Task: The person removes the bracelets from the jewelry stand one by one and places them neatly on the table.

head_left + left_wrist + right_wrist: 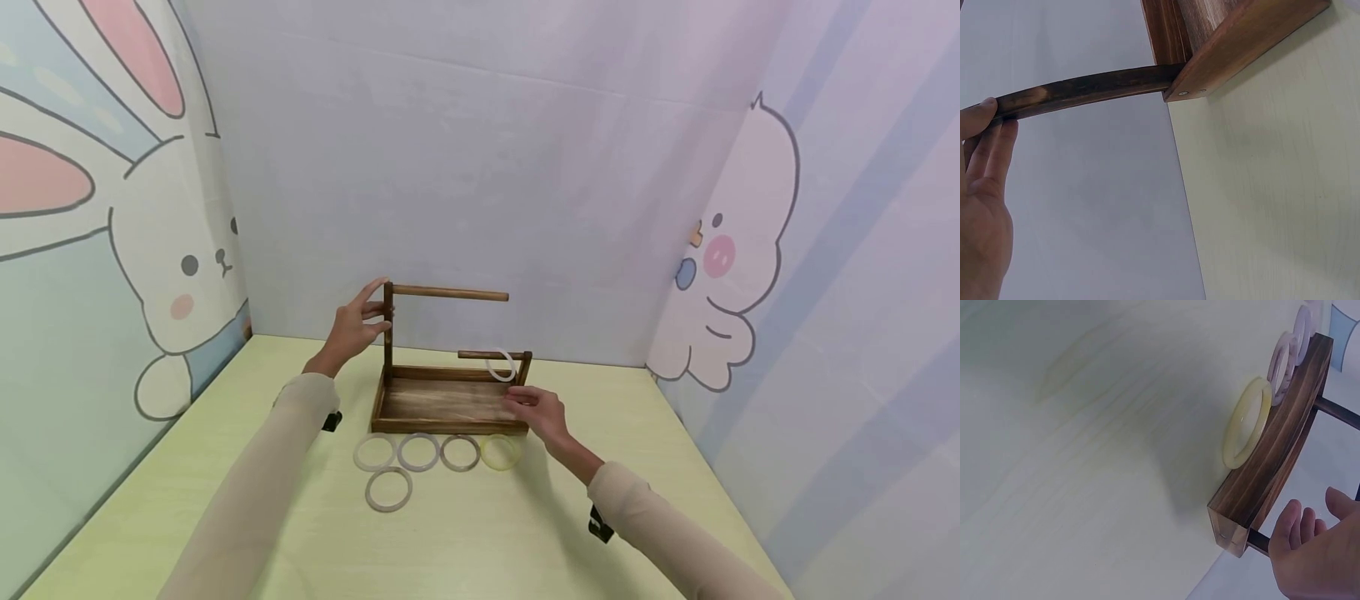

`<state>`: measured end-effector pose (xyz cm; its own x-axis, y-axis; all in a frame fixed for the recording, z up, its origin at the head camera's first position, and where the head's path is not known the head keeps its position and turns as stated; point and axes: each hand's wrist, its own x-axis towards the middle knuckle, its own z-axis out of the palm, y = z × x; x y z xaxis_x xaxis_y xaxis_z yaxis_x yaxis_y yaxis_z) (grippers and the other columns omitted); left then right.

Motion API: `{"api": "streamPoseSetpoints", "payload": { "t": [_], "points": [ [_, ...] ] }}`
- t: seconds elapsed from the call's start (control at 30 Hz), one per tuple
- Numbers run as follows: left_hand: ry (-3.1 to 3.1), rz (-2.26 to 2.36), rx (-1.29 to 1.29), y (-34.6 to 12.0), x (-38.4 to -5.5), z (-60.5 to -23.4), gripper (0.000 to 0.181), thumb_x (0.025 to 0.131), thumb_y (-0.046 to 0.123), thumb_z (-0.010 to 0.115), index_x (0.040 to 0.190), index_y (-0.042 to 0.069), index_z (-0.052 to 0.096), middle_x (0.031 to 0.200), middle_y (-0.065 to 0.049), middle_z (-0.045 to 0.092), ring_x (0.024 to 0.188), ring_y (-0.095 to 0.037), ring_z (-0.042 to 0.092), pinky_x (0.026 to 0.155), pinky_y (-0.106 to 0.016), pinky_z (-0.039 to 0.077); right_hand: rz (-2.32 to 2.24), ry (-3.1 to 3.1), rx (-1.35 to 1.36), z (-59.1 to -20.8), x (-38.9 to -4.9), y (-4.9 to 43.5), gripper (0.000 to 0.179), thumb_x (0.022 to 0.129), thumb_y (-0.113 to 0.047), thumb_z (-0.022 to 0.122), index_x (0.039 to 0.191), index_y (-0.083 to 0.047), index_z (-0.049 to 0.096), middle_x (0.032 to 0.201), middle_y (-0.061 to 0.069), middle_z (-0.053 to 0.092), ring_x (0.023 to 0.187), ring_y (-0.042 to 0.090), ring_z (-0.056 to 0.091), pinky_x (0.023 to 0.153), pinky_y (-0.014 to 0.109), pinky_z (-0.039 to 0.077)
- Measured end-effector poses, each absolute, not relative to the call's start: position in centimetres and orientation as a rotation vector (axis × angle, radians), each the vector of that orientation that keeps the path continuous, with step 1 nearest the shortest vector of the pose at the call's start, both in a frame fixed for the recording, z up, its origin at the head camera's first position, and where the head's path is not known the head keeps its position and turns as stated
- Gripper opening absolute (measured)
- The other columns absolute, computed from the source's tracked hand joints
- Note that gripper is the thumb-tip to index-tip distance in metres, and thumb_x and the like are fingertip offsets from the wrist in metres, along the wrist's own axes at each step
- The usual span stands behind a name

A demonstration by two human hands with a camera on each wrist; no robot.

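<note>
A dark wooden bangle stand (450,426) with a tray base, a tall post and a shorter post stands toward the back of the table. My left hand (352,327) grips the tall post near its top, thumb on one side and fingers on the other, as the left wrist view shows. On the lower bar hangs a white bangle (513,367). My right hand (542,410) is at the tray's right end, beside the short post. Its fingers (1294,525) are loosely bent and the thumb stands apart, with nothing between them.
In front of the stand lie a yellow bangle (501,452), a brown-mottled bangle (461,453), a lavender bangle (418,452) and a pale bangle (374,452) in a row. A greyish bangle (388,489) lies nearer. A cloth backdrop (480,167) rises behind the table (465,550).
</note>
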<state>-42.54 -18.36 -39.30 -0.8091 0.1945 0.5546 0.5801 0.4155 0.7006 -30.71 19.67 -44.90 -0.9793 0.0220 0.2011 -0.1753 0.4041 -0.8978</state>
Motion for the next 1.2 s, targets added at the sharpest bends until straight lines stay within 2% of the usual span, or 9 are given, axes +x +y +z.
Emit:
{"api": "streamPoseSetpoints", "payload": {
  "t": [0.07, 0.3, 0.4, 0.63, 0.87, 1.07, 1.2],
  "points": [
    [-2.285, -1.358, -0.664, -18.3, -42.5, -39.3, 0.093, 0.092, -0.008, 0.074, 0.162, 0.039, 0.035, 0.131, -0.024, 0.068, 0.121, -0.038, 0.067, 0.098, -0.058, 0.055, 1.600, -2.464, 0.125, -44.8, -31.0, 19.8, 0.028, 0.091, -0.007, 0.081, 0.117, 0.002, 0.077, 0.104, 0.016, 0.079, 0.097, 0.029, 0.077, 0.080, 0.043, 0.063],
    [-2.290, -1.340, -0.663, -18.4, -42.4, -39.2, 0.093, 0.092, -0.008, 0.074, 0.162, 0.039, 0.034, 0.130, -0.023, 0.069, 0.121, -0.038, 0.067, 0.099, -0.059, 0.054, 1.567, -2.427, 0.064, -44.3, -31.7, 20.0, 0.031, 0.088, -0.008, 0.084, 0.117, 0.003, 0.077, 0.104, 0.015, 0.079, 0.098, 0.027, 0.077, 0.072, 0.026, 0.062],
    [-2.293, -1.352, -0.658, -18.4, -42.4, -39.3, 0.094, 0.092, -0.008, 0.074, 0.162, 0.040, 0.034, 0.131, -0.024, 0.068, 0.122, -0.038, 0.067, 0.099, -0.059, 0.054, 1.567, -2.413, 0.051, -44.1, -31.9, 20.0, 0.032, 0.089, -0.009, 0.084, 0.118, 0.002, 0.076, 0.108, 0.016, 0.078, 0.100, 0.028, 0.076, 0.074, 0.027, 0.062],
    [-2.279, -1.364, -0.665, -18.4, -42.5, -39.3, 0.093, 0.091, -0.009, 0.075, 0.161, 0.038, 0.036, 0.131, -0.025, 0.068, 0.121, -0.039, 0.067, 0.097, -0.059, 0.055, 1.611, -2.337, 0.084, -43.8, -32.3, 19.9, 0.034, 0.090, -0.007, 0.082, 0.121, 0.004, 0.073, 0.117, 0.023, 0.074, 0.110, 0.035, 0.073, 0.087, 0.035, 0.062],
    [-2.270, -1.334, -0.669, -18.3, -42.6, -39.3, 0.094, 0.090, -0.010, 0.076, 0.162, 0.037, 0.036, 0.130, -0.025, 0.068, 0.120, -0.040, 0.068, 0.096, -0.056, 0.057, 1.565, -2.292, 0.104, -43.5, -32.6, 19.4, 0.032, 0.090, -0.004, 0.082, 0.120, 0.002, 0.074, 0.111, 0.021, 0.076, 0.109, 0.035, 0.073, 0.085, 0.028, 0.061],
    [-2.266, -1.341, -0.679, -18.4, -42.6, -39.4, 0.093, 0.090, -0.009, 0.076, 0.163, 0.033, 0.036, 0.130, -0.026, 0.068, 0.120, -0.040, 0.068, 0.095, -0.056, 0.057, 1.534, -2.285, 0.092, -43.7, -33.2, 18.9, 0.032, 0.090, -0.002, 0.081, 0.121, 0.000, 0.074, 0.111, 0.020, 0.076, 0.107, 0.033, 0.074, 0.088, 0.035, 0.061],
    [-2.269, -1.346, -0.677, -18.4, -42.6, -39.4, 0.094, 0.090, -0.008, 0.076, 0.162, 0.036, 0.035, 0.130, -0.024, 0.068, 0.120, -0.039, 0.068, 0.096, -0.056, 0.057, 1.534, -2.286, 0.085, -44.0, -33.6, 18.7, 0.031, 0.090, -0.001, 0.080, 0.121, 0.000, 0.074, 0.114, 0.023, 0.075, 0.108, 0.033, 0.074, 0.089, 0.035, 0.061]
  ]
}}
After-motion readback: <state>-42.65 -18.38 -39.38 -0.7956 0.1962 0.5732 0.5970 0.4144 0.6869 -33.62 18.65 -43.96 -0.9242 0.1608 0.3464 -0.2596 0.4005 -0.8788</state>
